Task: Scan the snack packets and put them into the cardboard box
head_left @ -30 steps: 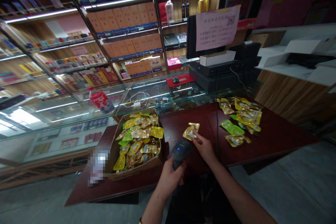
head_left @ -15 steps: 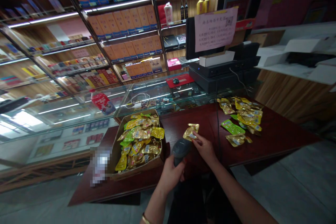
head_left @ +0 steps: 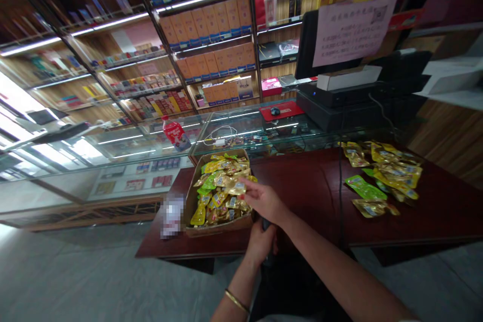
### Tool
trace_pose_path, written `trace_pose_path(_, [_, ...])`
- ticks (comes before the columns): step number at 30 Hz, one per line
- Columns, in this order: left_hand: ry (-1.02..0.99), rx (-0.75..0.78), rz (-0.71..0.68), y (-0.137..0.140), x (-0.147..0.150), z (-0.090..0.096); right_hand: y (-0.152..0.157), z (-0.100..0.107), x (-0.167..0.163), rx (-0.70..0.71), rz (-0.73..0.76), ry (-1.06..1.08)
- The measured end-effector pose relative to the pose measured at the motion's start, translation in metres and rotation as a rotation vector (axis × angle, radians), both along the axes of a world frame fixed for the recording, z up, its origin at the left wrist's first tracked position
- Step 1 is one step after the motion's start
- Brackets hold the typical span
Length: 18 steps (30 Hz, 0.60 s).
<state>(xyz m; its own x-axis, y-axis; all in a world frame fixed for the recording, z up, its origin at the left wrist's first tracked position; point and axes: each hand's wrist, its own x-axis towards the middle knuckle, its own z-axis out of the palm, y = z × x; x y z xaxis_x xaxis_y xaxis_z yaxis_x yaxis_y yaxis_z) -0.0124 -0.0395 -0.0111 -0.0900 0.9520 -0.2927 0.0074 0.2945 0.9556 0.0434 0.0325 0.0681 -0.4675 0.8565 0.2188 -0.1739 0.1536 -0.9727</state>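
Observation:
My left hand (head_left: pixel 261 242) is wrapped round the handle of a dark barcode scanner (head_left: pixel 266 223); my right forearm and hand cover most of the scanner's head. My right hand (head_left: pixel 267 202) reaches across to the cardboard box (head_left: pixel 219 230), pinching a gold snack packet (head_left: pixel 236 187) over the box's right side. Inside the box lie many yellow, gold and green snack packets (head_left: pixel 209 182). On the right of the dark red table (head_left: pixel 302 181) is a loose heap of gold packets (head_left: pixel 396 171), with a green packet (head_left: pixel 365 188) among them.
Behind the table stands a glass counter (head_left: pixel 211 131) with a red bottle (head_left: pixel 175 133), a white cable and a mouse (head_left: pixel 275 111). A monitor (head_left: pixel 307 45) bearing a paper notice is at the back right. A black cord (head_left: pixel 340 186) crosses the table.
My right hand has moved left with the gold packet, from beside the scanner to above the box. My left hand still holds the scanner. The view has turned left.

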Motion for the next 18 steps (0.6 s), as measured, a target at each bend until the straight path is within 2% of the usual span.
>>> trace_pose_path(1, [0.004, 0.009, -0.002, 0.000, -0.001, -0.001, -0.003, 0.002, -0.009, 0.062, 0.018, -0.072])
trace_pose_path(3, [0.005, 0.023, -0.012, 0.001, -0.002, -0.001, -0.009, 0.000, -0.010, 0.219, -0.042, -0.198])
trace_pose_path(5, [0.002, 0.028, -0.022, 0.000, -0.003, 0.000, -0.010, -0.009, 0.009, 0.339, -0.196, -0.258])
trace_pose_path(6, [0.001, 0.027, -0.026, 0.000, -0.004, 0.000, -0.008, -0.016, 0.024, 0.354, -0.285, -0.274])
trace_pose_path(9, [-0.001, 0.021, -0.033, 0.001, -0.003, 0.002, 0.003, -0.050, 0.085, 0.262, -0.599, -0.385])
trace_pose_path(12, [-0.005, 0.014, -0.042, 0.001, -0.003, 0.003, 0.013, -0.087, 0.144, 0.129, -0.880, -0.742])
trace_pose_path(15, [-0.011, 0.008, -0.039, 0.002, -0.003, 0.003, 0.008, -0.109, 0.189, 0.009, -1.031, -1.102])
trace_pose_path(18, [-0.012, 0.007, -0.029, 0.003, -0.004, 0.003, -0.006, -0.114, 0.228, 0.072, -1.095, -1.293])
